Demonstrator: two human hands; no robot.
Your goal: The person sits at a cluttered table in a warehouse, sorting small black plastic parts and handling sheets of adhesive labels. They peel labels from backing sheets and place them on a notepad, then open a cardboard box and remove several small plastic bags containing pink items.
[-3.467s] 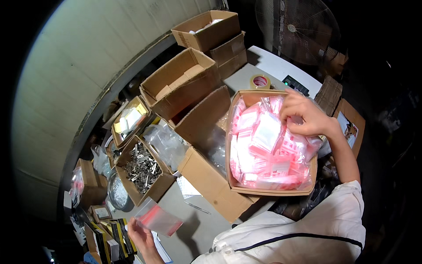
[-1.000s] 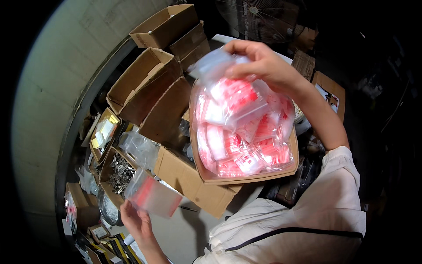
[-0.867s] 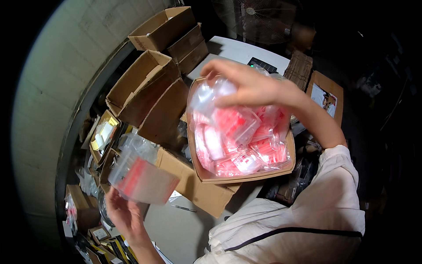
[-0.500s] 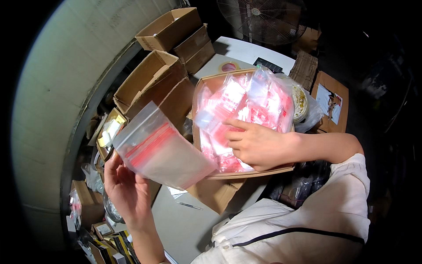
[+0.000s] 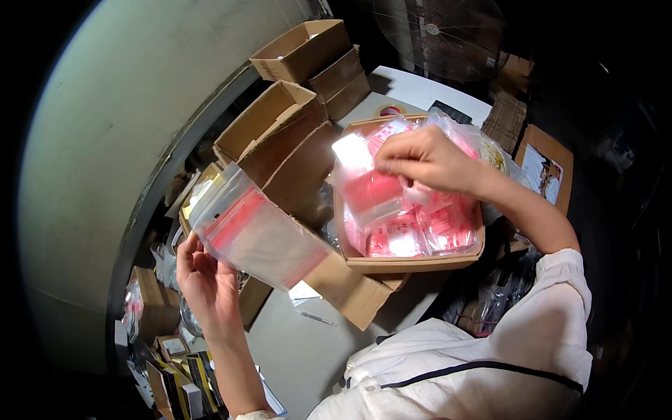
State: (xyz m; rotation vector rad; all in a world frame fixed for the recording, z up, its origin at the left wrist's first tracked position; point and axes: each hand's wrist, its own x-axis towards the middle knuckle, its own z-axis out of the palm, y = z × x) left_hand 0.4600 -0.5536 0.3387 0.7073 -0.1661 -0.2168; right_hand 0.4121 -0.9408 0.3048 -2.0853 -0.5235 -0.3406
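My left hand (image 5: 208, 280) grips a stack of clear zip-lock bags (image 5: 269, 241) by one end; red bands run across the stack near its zip edge. It is held tilted over the table, left of an open cardboard box (image 5: 420, 264). That box is heaped with red-and-clear packets (image 5: 448, 227) in plastic. Above the heap, my right hand (image 5: 434, 161) has its fingers pinched on a plastic packet (image 5: 371, 189), reddish with a pale end. The packet is partly smeared by motion, and the fingers hide its upper edge.
Open cardboard boxes (image 5: 269, 119) stand at the far left, with a stacked one (image 5: 301, 52) behind. A tape roll (image 5: 390, 110) and a fan (image 5: 437, 35) are at the back. On the near table (image 5: 280, 350) lies a pen (image 5: 318, 318). Cartons crowd the lower left.
My right hand has risen from the heap, lifting a packet, and moved farther back. The left hand still holds the bag stack. The whole view has shifted slightly.
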